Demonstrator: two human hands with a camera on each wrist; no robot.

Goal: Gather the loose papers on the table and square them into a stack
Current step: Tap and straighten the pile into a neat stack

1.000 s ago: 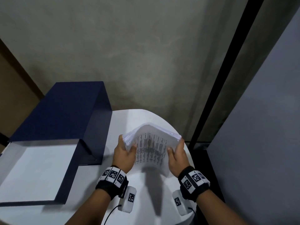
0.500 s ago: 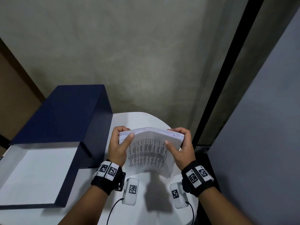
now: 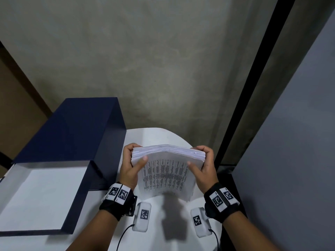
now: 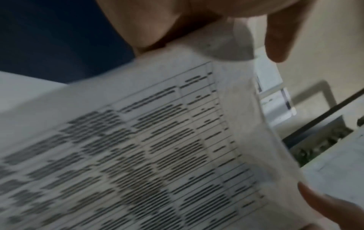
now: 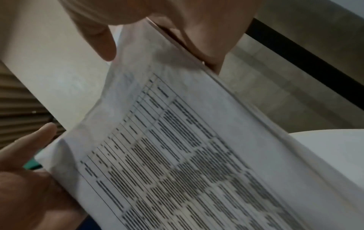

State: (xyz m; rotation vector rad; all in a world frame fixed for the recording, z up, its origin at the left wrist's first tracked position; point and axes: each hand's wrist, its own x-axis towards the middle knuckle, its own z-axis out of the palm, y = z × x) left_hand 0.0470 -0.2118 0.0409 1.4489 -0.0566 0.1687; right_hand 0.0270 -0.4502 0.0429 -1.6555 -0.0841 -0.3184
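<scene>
Lowest in the head view, 2 forearms with black marker wristbands rise from the bottom edge toward the centre of the frame. Just above them, the left hand (image 3: 129, 171) and the right hand (image 3: 204, 169) each grip one side of the thick stack of white printed papers (image 3: 166, 171), thumbs pressed on the printed front sheet and fingers curled round the back. The stack stands on its lower edge on the white round table (image 3: 157, 135), at the centre of the frame, with its top edge tipped away from the person; the bottom corners look slightly uneven and the top edges fan a little. Both wrist views show the same table-printed sheet close up, blurred, with a thumb at its upper margin.

At the left of the frame lies the open dark blue box (image 3: 72, 138) with a white inside, just beside the left hand.

The likely risk from here: if either grip loosens while the stack is tapped, the bowed sheets could splay or slide off the table's nearby right rim. Squeezing too hard would lock the misaligned edges instead of letting them settle.
</scene>
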